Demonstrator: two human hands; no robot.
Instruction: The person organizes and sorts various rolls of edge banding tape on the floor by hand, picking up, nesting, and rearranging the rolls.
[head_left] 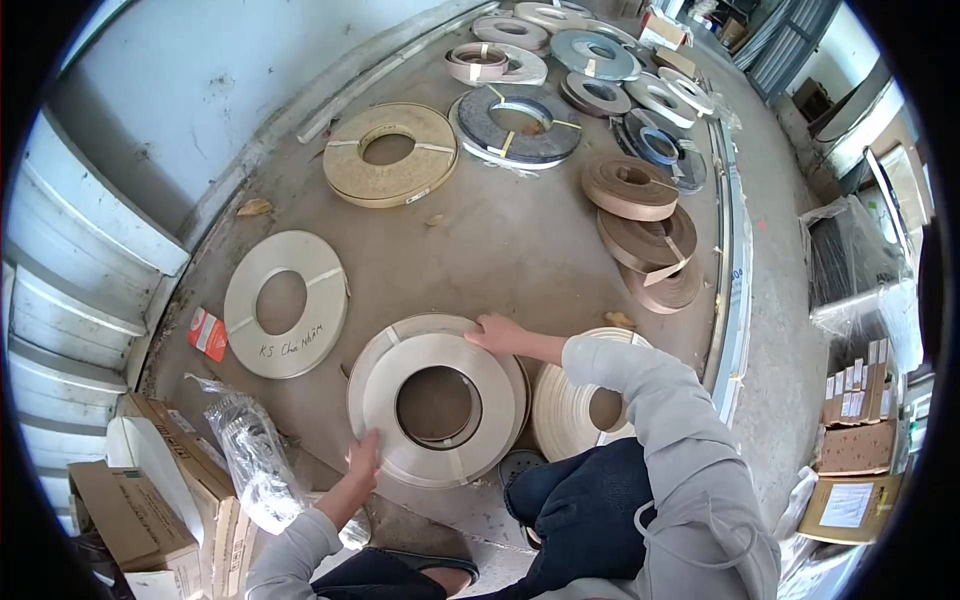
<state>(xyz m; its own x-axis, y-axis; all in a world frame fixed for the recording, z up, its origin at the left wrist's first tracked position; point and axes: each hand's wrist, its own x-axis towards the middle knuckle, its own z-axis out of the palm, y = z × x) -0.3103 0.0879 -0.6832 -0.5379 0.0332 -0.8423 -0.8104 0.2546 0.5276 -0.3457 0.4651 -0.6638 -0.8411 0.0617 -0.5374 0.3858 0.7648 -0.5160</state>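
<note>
Clock directions read about the top white coil, 12 being the top of the view. Brown floor (500, 255) carries the whole array; pale wall (190, 100) bounds it toward 11. Far group of grey, blue and pale coils (595, 60) toward 1, some overlapping. Lower white coil (430, 323) lies flat on the floor near the person, its rim showing mostly at 12 to 1. Tan coil (345, 165) flat toward 12, well apart. Cream coil (325, 285) toward 10, hand-lettered, one tape strip across it. Top white coil (500, 405) sits on the lower one, slightly off-centre, openings overlapping. Ribbed cream coil (562, 405) just beside at 3, partly behind the person's sleeve and knee. Three brown rolls (625, 200) overlap in a row toward 2. Crumpled clear plastic (245, 450) at 9, beside cardboard boxes (135, 510) at 8. Right hand (495, 335) grasps the top white coil's edge at 1; left hand (364, 464) grasps the same edge at 8; undersides of both grips hidden. Red-and-white packet (207, 333) at 10, by the cream coil. Dry leaf (255, 207) at 11, smallest item noted.
</note>
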